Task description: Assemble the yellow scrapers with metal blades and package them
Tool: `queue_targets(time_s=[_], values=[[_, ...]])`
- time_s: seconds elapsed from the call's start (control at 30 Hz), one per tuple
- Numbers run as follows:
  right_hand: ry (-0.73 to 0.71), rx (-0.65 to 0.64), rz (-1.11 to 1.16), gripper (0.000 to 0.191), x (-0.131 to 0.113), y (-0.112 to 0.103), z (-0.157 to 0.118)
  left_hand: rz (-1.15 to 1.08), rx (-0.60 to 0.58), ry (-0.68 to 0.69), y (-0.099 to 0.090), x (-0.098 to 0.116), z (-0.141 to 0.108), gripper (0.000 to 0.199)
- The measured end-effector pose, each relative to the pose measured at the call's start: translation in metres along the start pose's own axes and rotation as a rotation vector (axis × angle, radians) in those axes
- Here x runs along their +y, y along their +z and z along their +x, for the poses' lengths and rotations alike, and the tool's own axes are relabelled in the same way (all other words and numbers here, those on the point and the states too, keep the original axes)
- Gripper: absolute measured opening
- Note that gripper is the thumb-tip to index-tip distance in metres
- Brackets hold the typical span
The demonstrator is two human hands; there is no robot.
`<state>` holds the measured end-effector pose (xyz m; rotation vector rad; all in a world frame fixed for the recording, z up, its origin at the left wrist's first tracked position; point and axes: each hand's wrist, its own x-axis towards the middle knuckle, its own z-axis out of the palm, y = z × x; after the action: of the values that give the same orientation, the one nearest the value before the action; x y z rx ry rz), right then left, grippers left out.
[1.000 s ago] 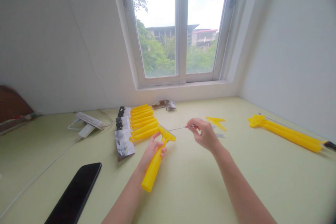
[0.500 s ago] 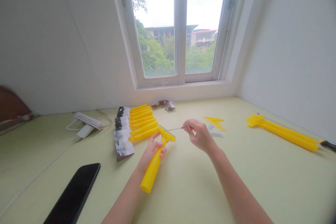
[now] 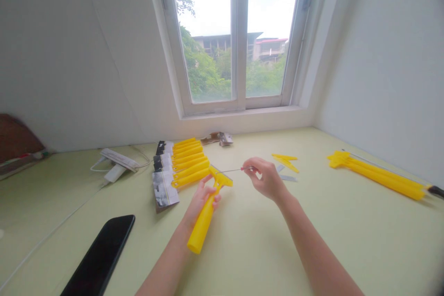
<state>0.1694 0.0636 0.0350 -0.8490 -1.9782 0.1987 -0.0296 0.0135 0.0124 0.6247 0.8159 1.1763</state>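
My left hand (image 3: 201, 200) is wrapped round a yellow scraper (image 3: 203, 224) near its head, with the thick handle pointing down toward me. The fingers of my right hand (image 3: 265, 178) pinch the end of a thin screwdriver (image 3: 231, 170). Its metal shaft reaches left to the scraper's head; whether the tip sits in a screw is too small to tell. Left of the scraper's head lies a row of several yellow scrapers (image 3: 189, 165) with cards at their left ends. Beyond my right hand are thin yellow pieces (image 3: 286, 163) and flat grey pieces (image 3: 287, 177).
A black phone (image 3: 100, 254) lies at the front left. Behind it is a white power strip (image 3: 120, 160) with cables. Crumpled packaging (image 3: 225, 138) is by the window wall. Long yellow tools (image 3: 381, 175) lie at the right on the pale green table (image 3: 256, 249).
The whole view has shifted very slightly. Both hands keep their grips, and the screwdriver still reaches the scraper's head.
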Motion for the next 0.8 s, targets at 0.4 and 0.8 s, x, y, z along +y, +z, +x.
queue_targets(time_s=[0.4,0.8], values=[[-0.011,-0.022,-0.025,0.016,-0.0031,0.0001,0.0006,0.054,0.005,0.024,0.0015,-0.0005,-0.0001,0.053],[-0.030,0.005,-0.016,0.014,-0.0063,-0.0011,0.0005,0.105,0.018,0.031,0.0022,0.0007,-0.0004,0.055]])
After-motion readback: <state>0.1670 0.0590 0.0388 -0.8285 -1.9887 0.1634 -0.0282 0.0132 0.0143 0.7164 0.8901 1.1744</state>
